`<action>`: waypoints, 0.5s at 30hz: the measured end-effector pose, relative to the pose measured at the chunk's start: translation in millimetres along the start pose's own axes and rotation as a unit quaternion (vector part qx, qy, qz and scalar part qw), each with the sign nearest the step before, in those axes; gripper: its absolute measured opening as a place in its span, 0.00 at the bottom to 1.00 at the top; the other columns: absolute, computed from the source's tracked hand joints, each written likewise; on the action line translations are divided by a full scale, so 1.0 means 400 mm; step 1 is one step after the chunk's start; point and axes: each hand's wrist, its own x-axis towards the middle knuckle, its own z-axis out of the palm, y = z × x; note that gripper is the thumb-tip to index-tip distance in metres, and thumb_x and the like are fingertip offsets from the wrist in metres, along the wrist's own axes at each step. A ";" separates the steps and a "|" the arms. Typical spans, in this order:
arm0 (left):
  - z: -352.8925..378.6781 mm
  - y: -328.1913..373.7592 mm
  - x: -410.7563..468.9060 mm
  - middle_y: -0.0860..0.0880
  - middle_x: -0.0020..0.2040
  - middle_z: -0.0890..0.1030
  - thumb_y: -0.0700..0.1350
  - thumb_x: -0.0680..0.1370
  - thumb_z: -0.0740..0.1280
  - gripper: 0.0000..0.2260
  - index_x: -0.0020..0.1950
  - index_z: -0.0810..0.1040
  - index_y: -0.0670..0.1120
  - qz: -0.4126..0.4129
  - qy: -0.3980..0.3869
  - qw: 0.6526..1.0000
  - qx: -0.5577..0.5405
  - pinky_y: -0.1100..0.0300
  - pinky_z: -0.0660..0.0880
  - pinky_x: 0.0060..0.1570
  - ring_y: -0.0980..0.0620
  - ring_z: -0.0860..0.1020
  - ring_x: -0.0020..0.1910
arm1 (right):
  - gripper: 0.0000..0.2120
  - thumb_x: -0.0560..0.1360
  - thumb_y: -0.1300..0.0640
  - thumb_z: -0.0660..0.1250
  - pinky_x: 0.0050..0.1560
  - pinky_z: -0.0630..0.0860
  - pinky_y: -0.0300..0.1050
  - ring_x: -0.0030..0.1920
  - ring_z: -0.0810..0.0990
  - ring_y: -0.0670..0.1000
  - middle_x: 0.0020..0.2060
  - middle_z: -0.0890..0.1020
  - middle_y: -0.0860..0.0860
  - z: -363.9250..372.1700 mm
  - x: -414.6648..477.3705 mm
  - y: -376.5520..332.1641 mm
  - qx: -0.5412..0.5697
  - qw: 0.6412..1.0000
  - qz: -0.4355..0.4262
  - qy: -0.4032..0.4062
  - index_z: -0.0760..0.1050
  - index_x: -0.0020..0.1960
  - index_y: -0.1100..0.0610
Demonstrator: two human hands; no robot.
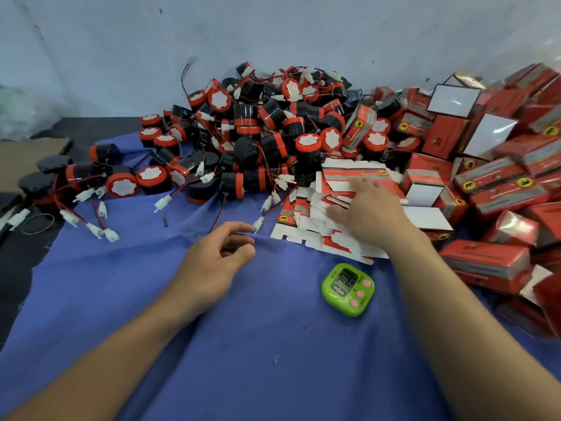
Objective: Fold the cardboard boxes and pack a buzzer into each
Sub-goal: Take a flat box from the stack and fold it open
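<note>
A big heap of black-and-red buzzers (pixel 258 129) with red wires and white plugs lies at the back of the blue cloth (pixel 273 344). A stack of flat, unfolded red-and-white cardboard boxes (pixel 306 214) lies to its right front. My right hand (pixel 370 211) rests palm down on that stack, fingers spread. My left hand (pixel 218 259) hovers over the cloth with fingers loosely curled and nothing in it, its fingertips close to a white plug (pixel 258 223).
Folded red boxes (pixel 491 177) are piled along the right side. A green digital timer (pixel 348 289) lies on the cloth just in front of the flat boxes. Brown cardboard (pixel 27 153) and a white wall (pixel 121 41) bound the left and back.
</note>
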 end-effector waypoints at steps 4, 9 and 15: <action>0.000 0.003 0.001 0.60 0.52 0.85 0.44 0.80 0.71 0.13 0.58 0.79 0.63 -0.002 0.003 1.000 0.011 0.68 0.73 0.51 0.62 0.81 0.51 | 0.09 0.78 0.47 0.67 0.56 0.66 0.51 0.50 0.81 0.59 0.47 0.85 0.53 0.014 -0.028 -0.055 -0.044 0.991 -0.044 0.122 0.81 0.52 0.49; 0.000 0.006 0.002 0.59 0.52 0.84 0.43 0.80 0.72 0.15 0.58 0.79 0.63 -0.001 0.005 1.000 0.012 0.73 0.72 0.45 0.63 0.80 0.44 | 0.14 0.73 0.41 0.72 0.64 0.64 0.50 0.50 0.78 0.56 0.47 0.85 0.50 0.053 -0.053 -0.074 0.015 0.985 -0.093 0.142 0.84 0.53 0.49; 0.009 0.005 -0.002 0.60 0.52 0.83 0.42 0.78 0.73 0.17 0.61 0.78 0.62 0.008 0.006 0.999 0.049 0.73 0.72 0.42 0.63 0.76 0.38 | 0.25 0.76 0.53 0.70 0.72 0.62 0.51 0.70 0.71 0.56 0.68 0.77 0.51 0.072 -0.090 -0.087 0.021 0.990 -0.107 0.090 0.72 0.72 0.47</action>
